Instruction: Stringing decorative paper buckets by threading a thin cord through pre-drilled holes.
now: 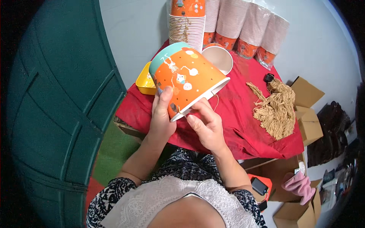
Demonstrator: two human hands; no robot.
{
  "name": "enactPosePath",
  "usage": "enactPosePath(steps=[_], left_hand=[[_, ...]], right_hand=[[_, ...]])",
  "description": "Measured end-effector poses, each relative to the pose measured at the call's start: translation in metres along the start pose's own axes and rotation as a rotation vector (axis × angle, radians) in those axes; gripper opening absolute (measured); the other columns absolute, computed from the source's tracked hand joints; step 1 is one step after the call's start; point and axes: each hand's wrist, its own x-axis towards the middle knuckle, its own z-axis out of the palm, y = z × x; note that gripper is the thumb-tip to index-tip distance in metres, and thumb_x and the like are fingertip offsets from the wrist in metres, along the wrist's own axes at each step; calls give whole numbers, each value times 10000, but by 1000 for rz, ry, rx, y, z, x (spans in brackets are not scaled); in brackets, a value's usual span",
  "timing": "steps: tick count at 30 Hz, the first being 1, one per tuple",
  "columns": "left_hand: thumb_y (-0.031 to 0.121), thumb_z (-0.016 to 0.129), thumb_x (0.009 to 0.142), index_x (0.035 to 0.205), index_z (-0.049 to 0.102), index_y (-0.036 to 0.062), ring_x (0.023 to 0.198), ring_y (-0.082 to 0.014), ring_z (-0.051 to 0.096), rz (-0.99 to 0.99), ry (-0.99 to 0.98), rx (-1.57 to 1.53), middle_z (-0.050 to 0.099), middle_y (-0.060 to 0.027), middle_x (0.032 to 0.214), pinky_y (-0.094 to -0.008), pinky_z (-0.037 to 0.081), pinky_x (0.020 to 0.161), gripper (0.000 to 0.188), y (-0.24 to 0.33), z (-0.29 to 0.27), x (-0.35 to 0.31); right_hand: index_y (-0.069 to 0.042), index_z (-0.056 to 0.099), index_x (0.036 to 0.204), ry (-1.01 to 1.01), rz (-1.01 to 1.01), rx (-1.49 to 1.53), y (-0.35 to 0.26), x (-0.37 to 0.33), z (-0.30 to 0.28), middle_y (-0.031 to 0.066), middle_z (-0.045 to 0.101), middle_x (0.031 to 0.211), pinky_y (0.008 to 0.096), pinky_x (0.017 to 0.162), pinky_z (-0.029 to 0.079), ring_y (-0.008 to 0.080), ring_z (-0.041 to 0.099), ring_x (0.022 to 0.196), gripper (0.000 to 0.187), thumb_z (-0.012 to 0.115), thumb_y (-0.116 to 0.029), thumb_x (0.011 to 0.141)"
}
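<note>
A large orange paper bucket (195,72), printed with white skeletons and balloons and banded in teal at its base, is held tilted above the table. Its white-rimmed mouth faces down and toward me. My left hand (161,114) grips it near the rim, thumb on the outside. At the rim my right hand (208,127) is closed in a pinch on a thin tan string (218,103), which loops out from the bucket's edge. The fingertips partly hide where the string passes through. Behind the bucket, another paper bucket (218,60) lies with its pale inside showing.
A red cloth (239,133) covers the table. Tall stacks of paper buckets (186,32) line the wall. A bundle of tan strings (279,112) lies at the right, and a yellow tray (144,81) sits at the left. Cardboard boxes (310,123) stand beyond the right edge.
</note>
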Motion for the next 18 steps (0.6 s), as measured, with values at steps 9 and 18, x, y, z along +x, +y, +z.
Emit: enactPosePath(steps=[9, 18], left_hand=[[402, 490, 992, 1379, 396, 18, 1162, -199, 573, -16, -8, 53, 550, -107, 1303, -351, 481, 980, 553, -6, 0, -1], [284, 630, 929, 1392, 318, 22, 1148, -197, 573, -132, -10, 12, 521, -126, 1289, -353, 496, 958, 617, -9, 0, -7]], right_hand=[[29, 634, 1078, 79, 97, 235, 0, 3, 14, 33, 641, 1003, 264, 809, 492, 98, 606, 897, 213, 668, -42, 881], [41, 649, 1085, 14, 133, 368, -5, -3, -4, 11, 660, 800, 198, 506, 415, 40, 534, 582, 246, 713, -7, 852]])
